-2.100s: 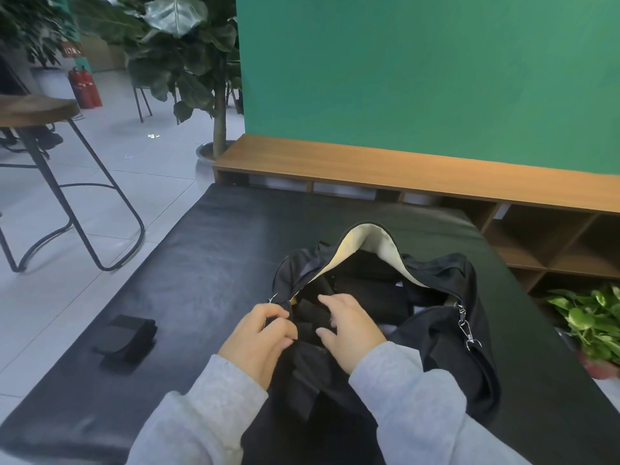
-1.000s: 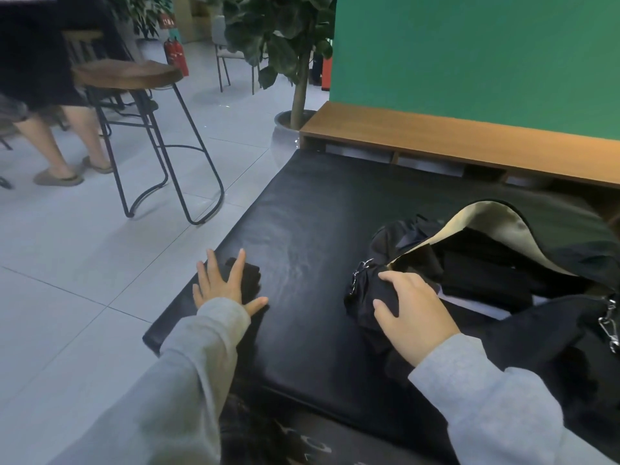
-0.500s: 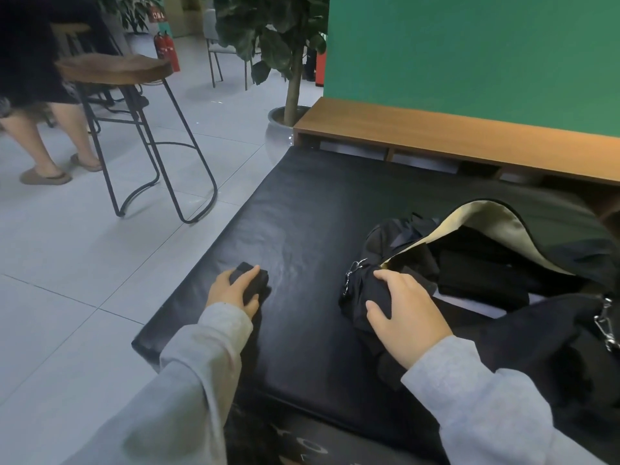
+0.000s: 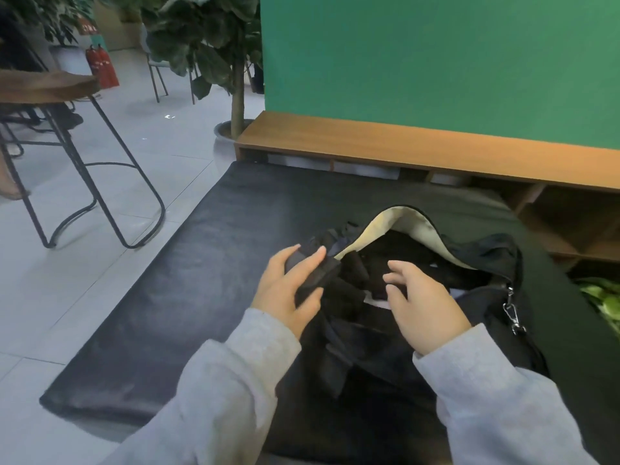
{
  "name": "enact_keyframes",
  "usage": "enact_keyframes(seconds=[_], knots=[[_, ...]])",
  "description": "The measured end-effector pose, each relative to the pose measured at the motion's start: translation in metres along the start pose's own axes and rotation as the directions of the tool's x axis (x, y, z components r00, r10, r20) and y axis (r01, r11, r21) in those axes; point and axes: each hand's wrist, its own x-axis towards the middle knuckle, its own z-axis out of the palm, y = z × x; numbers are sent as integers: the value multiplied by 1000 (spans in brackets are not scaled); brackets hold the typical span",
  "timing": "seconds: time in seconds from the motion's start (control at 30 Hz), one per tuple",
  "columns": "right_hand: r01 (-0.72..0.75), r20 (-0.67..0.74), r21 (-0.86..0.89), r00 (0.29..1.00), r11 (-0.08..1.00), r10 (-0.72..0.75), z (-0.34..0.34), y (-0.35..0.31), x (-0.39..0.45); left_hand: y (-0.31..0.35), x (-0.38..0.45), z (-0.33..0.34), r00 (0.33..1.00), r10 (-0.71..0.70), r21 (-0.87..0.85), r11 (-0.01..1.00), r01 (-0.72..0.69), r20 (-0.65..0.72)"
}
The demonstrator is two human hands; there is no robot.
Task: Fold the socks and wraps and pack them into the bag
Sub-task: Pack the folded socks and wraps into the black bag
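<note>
Black bag (image 4: 486, 307): unzipped on the mat (image 4: 188, 283), cream lining showing.
Left hand (image 4: 288, 290): my fingers grip a dark folded bundle (image 4: 315, 270) at the bag's mouth.
Right hand (image 4: 426, 307): fingers loosely spread over the opening, holding nothing.

Left hand (image 4: 285, 293) grips a dark folded bundle (image 4: 313, 273) at the open bag (image 4: 486, 297); right hand (image 4: 422, 300) hovers open.

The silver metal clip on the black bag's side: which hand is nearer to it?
Right. The right hand hovers over the black bag opening, just left of the silver metal clip. The left hand, holding a folded black cloth, is farther away at the bag's opposite end.
</note>
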Motion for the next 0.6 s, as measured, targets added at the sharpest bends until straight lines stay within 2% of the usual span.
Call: enact_keyframes(seconds=[0.23, 0.4, 0.5, 0.6], knots=[[-39, -65, -86, 997, 996, 33, -37, 32, 8, 34, 21, 47, 980, 60, 162, 982, -92, 192], [-97, -32, -286, 995, 953, 91, -59, 57, 13, 25, 39, 63, 961, 4, 300, 950, -90, 278], [-147, -102, -216, 987, 965, 127, -65, 69, 14, 23, 42, 73, 958, -49, 392, 917, -68, 283], [-139, -141, -120, 983, 983, 121, -66, 77, 15, 22, 37, 83, 940, -64, 487, 866, -114, 335]])
